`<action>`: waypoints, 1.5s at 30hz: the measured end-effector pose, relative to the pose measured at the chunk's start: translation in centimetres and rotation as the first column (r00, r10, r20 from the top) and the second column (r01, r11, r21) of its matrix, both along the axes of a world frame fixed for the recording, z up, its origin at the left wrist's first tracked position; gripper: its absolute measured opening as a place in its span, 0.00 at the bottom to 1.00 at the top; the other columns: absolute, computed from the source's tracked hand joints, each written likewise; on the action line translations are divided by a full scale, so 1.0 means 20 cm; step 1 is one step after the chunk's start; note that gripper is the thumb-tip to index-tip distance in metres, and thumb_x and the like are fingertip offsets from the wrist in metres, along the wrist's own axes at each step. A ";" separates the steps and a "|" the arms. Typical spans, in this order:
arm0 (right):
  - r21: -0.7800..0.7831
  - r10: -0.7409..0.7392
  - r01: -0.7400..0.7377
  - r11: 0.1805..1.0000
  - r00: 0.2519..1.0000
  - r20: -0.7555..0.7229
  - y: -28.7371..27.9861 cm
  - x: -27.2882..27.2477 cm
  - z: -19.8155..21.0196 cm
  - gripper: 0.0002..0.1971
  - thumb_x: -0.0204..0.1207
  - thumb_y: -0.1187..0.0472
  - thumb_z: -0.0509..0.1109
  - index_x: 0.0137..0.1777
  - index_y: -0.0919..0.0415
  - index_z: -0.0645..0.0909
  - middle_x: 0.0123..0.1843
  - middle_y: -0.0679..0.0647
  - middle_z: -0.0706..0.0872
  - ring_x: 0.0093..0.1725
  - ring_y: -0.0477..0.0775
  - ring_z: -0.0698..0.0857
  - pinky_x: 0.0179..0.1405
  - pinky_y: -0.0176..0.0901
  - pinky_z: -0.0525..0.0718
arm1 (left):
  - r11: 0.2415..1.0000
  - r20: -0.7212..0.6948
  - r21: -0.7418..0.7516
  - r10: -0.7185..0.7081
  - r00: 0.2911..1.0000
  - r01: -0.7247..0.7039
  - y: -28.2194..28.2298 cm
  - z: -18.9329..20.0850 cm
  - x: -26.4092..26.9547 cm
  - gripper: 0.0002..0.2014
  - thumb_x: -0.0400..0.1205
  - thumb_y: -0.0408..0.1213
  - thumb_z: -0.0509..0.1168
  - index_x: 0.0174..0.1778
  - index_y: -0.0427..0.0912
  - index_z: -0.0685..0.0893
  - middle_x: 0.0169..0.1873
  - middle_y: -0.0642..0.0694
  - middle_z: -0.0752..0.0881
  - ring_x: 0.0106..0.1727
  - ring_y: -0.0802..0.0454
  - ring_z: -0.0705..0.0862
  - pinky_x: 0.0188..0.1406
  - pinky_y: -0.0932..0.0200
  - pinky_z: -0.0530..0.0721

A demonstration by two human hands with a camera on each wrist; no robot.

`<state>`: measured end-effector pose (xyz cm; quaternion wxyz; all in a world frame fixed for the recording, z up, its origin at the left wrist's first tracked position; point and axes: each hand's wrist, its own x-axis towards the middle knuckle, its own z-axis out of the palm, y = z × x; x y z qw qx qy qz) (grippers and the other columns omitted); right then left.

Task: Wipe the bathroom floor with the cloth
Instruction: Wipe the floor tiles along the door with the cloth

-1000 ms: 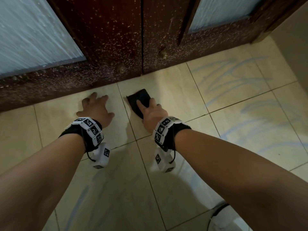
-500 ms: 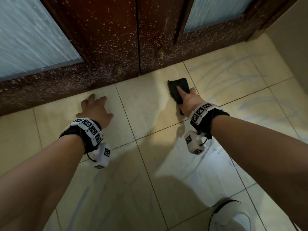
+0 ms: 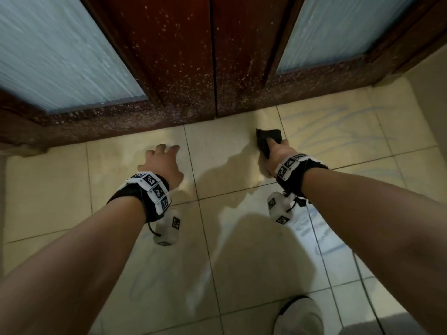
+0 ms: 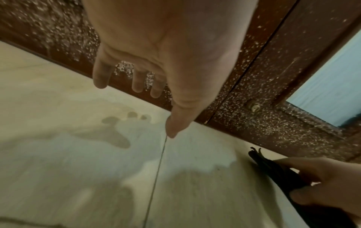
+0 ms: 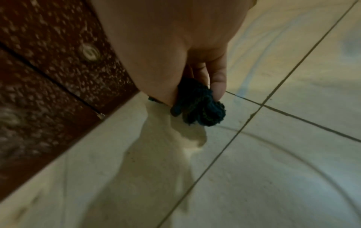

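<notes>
Tiled bathroom floor (image 3: 242, 250), damp streaks near the speckled wooden door (image 3: 183, 56). Left hand (image 3: 164, 165) hovers, fingers spread, holding nothing. Right hand (image 3: 278, 153) pinches the bunched dark cloth (image 3: 267, 139) by the door. Risk: bunched cloth gives little contact and may skip patches.

Head looks down; wrist views sit low, sharing the door (image 3: 212, 56).

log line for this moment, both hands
left hand: open, off floor | right hand: grips dark cloth | cloth: near door base
</notes>
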<state>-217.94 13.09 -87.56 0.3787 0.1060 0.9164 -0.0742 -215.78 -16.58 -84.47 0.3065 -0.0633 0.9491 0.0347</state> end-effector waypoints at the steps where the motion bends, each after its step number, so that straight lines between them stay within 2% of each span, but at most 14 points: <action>1: -0.032 0.004 -0.004 0.999 1.000 -0.001 0.00 -0.01 0.04 0.34 0.81 0.63 0.66 0.85 0.51 0.56 0.76 0.66 0.65 0.66 0.71 0.80 0.68 0.62 0.81 | 1.000 0.004 0.004 0.010 1.000 -0.010 0.03 0.05 0.00 0.39 0.76 0.45 0.71 0.83 0.59 0.60 0.82 0.47 0.61 0.79 0.39 0.61 0.68 0.35 0.76; 4: -0.145 0.008 -0.011 0.989 1.000 -0.017 0.03 -0.03 0.14 0.32 0.83 0.63 0.61 0.85 0.50 0.56 0.74 0.65 0.67 0.60 0.70 0.82 0.62 0.59 0.84 | 1.000 0.063 0.009 0.007 0.998 -0.008 0.15 0.16 -0.01 0.40 0.76 0.47 0.70 0.83 0.57 0.59 0.82 0.46 0.61 0.79 0.37 0.60 0.71 0.35 0.74; 7: -0.265 0.008 -0.018 0.964 0.999 -0.037 0.07 -0.02 0.19 0.29 0.83 0.54 0.57 0.83 0.39 0.54 0.70 0.62 0.73 0.52 0.68 0.85 0.53 0.60 0.89 | 0.999 0.089 0.033 -0.018 0.996 0.016 0.28 0.22 -0.04 0.40 0.77 0.47 0.70 0.84 0.57 0.59 0.81 0.46 0.61 0.79 0.36 0.60 0.70 0.35 0.75; 9: -0.316 -0.036 0.025 0.948 0.999 -0.029 0.13 -0.01 0.18 0.27 0.81 0.51 0.57 0.79 0.33 0.56 0.58 0.60 0.82 0.40 0.64 0.89 0.34 0.58 0.92 | 0.996 0.087 0.067 -0.064 0.994 0.058 0.37 0.21 -0.09 0.39 0.77 0.48 0.70 0.84 0.56 0.59 0.82 0.46 0.60 0.79 0.36 0.60 0.70 0.35 0.75; 11: -0.311 -0.117 0.102 0.945 0.993 -0.029 0.18 0.01 0.19 0.27 0.80 0.56 0.60 0.78 0.38 0.63 0.49 0.59 0.86 0.34 0.61 0.90 0.28 0.55 0.91 | 0.989 0.080 0.112 -0.109 0.991 0.100 0.47 0.16 -0.14 0.39 0.79 0.49 0.70 0.84 0.56 0.58 0.83 0.46 0.57 0.81 0.36 0.57 0.71 0.34 0.73; 15: -0.199 -0.211 0.193 0.961 0.974 -0.076 0.32 0.08 0.32 0.31 0.78 0.61 0.65 0.82 0.49 0.65 0.58 0.64 0.84 0.49 0.66 0.87 0.49 0.54 0.90 | 0.954 0.048 0.223 -0.217 0.975 0.201 0.67 0.12 -0.22 0.37 0.80 0.49 0.70 0.84 0.55 0.59 0.83 0.45 0.56 0.82 0.35 0.55 0.74 0.34 0.69; 17: -0.153 -0.259 0.245 0.957 0.962 -0.084 0.40 0.12 0.39 0.34 0.77 0.62 0.66 0.83 0.50 0.63 0.63 0.65 0.81 0.55 0.67 0.85 0.53 0.54 0.88 | 0.936 0.058 0.284 -0.234 0.971 0.208 0.76 0.13 -0.24 0.37 0.80 0.49 0.69 0.84 0.53 0.60 0.82 0.44 0.57 0.81 0.35 0.56 0.76 0.35 0.68; 22: -0.185 -0.293 0.265 0.946 0.945 -0.143 0.59 0.16 0.42 0.33 0.76 0.64 0.67 0.82 0.52 0.65 0.64 0.64 0.83 0.56 0.66 0.86 0.52 0.54 0.89 | 0.925 0.033 0.315 -0.233 0.972 0.211 0.95 0.10 -0.25 0.36 0.80 0.46 0.70 0.83 0.49 0.63 0.80 0.42 0.61 0.79 0.34 0.60 0.75 0.40 0.70; 25: -0.227 -0.284 0.235 0.945 0.935 -0.214 0.70 0.13 0.32 0.31 0.77 0.65 0.67 0.81 0.54 0.67 0.66 0.64 0.83 0.59 0.66 0.85 0.56 0.56 0.87 | 0.930 0.009 0.277 -0.252 0.968 0.240 1.05 -0.02 -0.24 0.35 0.80 0.46 0.70 0.83 0.49 0.64 0.78 0.41 0.64 0.77 0.34 0.63 0.73 0.42 0.72; 29: -0.263 -0.272 0.192 0.946 0.909 -0.316 0.83 0.07 0.11 0.32 0.77 0.64 0.69 0.82 0.56 0.67 0.71 0.64 0.81 0.66 0.65 0.82 0.62 0.50 0.83 | 0.944 -0.020 0.231 -0.239 0.971 0.237 1.12 -0.22 -0.23 0.36 0.79 0.47 0.70 0.83 0.49 0.64 0.79 0.40 0.64 0.76 0.34 0.64 0.73 0.45 0.71; 32: -0.288 -0.250 0.151 0.946 0.904 -0.346 0.86 0.04 0.04 0.32 0.78 0.63 0.69 0.82 0.56 0.66 0.72 0.64 0.80 0.65 0.65 0.82 0.60 0.50 0.83 | 0.957 -0.045 0.227 -0.173 0.984 0.179 1.11 -0.32 -0.15 0.36 0.79 0.48 0.70 0.83 0.52 0.63 0.81 0.42 0.61 0.78 0.36 0.62 0.74 0.40 0.70; 38: -0.318 -0.225 0.110 0.942 0.909 -0.352 0.80 0.04 0.05 0.33 0.76 0.61 0.70 0.82 0.58 0.66 0.72 0.64 0.79 0.67 0.65 0.81 0.63 0.52 0.83 | 0.987 0.029 0.147 -0.075 0.997 0.070 0.98 -0.28 0.01 0.36 0.79 0.51 0.69 0.83 0.54 0.63 0.83 0.45 0.57 0.80 0.37 0.58 0.76 0.36 0.67; 42: -0.271 -0.159 0.044 0.962 0.894 -0.419 0.77 0.00 0.01 0.32 0.76 0.56 0.70 0.80 0.56 0.67 0.70 0.62 0.77 0.64 0.63 0.81 0.58 0.48 0.81 | 0.993 -0.009 0.112 -0.032 0.999 0.033 0.94 -0.30 0.00 0.34 0.81 0.50 0.67 0.83 0.55 0.62 0.84 0.48 0.55 0.81 0.38 0.56 0.76 0.34 0.66; 45: -0.198 -0.106 0.018 0.980 0.890 -0.443 0.76 0.01 -0.02 0.30 0.78 0.52 0.69 0.80 0.53 0.66 0.69 0.60 0.73 0.61 0.64 0.81 0.58 0.52 0.83 | 0.994 -0.008 0.108 -0.025 1.000 0.026 0.93 -0.33 0.01 0.34 0.81 0.49 0.67 0.83 0.55 0.61 0.84 0.48 0.54 0.82 0.39 0.55 0.75 0.33 0.66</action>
